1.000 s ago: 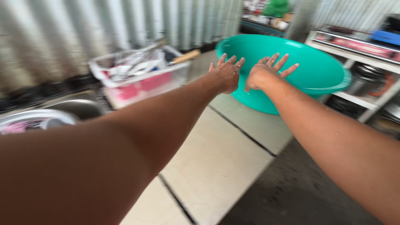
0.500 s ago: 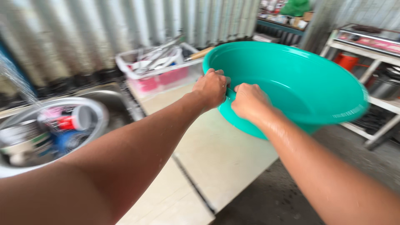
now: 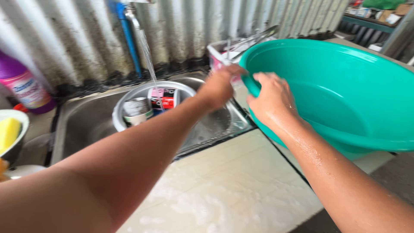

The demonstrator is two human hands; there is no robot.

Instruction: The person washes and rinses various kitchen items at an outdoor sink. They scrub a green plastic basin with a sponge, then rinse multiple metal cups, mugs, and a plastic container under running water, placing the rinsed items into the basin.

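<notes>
Bottle: a purple detergent bottle (image 3: 22, 88) with a pink label stood far to the left of both hands, against the corrugated metal wall (image 3: 77, 39).
Sponge: a yellow sponge (image 3: 7, 131) lay in a white bowl (image 3: 19, 118) at the left edge, well apart from the hands.
Sink: a steel sink (image 3: 86, 125) lay left of and below the left hand, with a round white basin (image 3: 129, 92) in it holding tin cans (image 3: 137, 108).
Tap: a blue pipe (image 3: 128, 34) ran down the wall; water poured from the spout into the white basin, left of the left hand.
Left hand: the left hand (image 3: 220, 86) was curled over the near rim of the teal basin, blurred, fingers closed on its edge.
Rack: a pink-and-white crate of utensils (image 3: 224, 49) stood just behind the left hand, partly hidden by it and by the basin.
Right hand: the right hand (image 3: 271, 101), wet, gripped the same rim just beside the left hand, fingers folded over the edge.
Teal basin: the big teal plastic basin (image 3: 340, 95) was tilted, stretching right from both hands above the tiled counter (image 3: 224, 185).
Shelf: clutter on a shelf (image 3: 375, 15) sat far behind the basin, too small to tell.
</notes>
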